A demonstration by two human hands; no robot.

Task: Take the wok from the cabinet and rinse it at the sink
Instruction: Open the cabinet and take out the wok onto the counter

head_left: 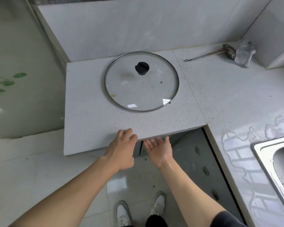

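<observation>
The room is seen to be a small kitchen with pale glossy floor tiles [31, 161], a tiled back wall [121, 27] and an L-shaped speckled stone counter [92, 122]. The counter's near edge overhangs a dark opening, taken to be the cabinet [184, 145], whose grey panel with round holes is seen below on the right. A steel sink [275, 163] is set into the counter at the right edge of view, and puddles of water [246, 138] are spread on the stone just beside it, so that stretch is judged to be slippery. A large glass lid [141, 81] with a metal rim and a black knob lies flat on the counter, well apart from the sink. In the far corner a metal ladle [211, 54] lies beside a crumpled plastic bag [244, 54]. The wok itself is not visible anywhere; it is presumed to sit inside the cabinet, under the counter. From the width of the lid, a broad and fairly heavy wok is expected, stiff metal and not fragile, possibly greasy or smooth; whether it has a long handle or side ears cannot be told, so a hold at the handle or rim is advised, with the second hand supporting it. The left hand [121, 149] is held back-up at the counter's edge with fingers loosely curled and grasping nothing. The right hand [159, 148] is turned palm-up just below the edge, its fingers spread and released, reaching toward the opening.
</observation>
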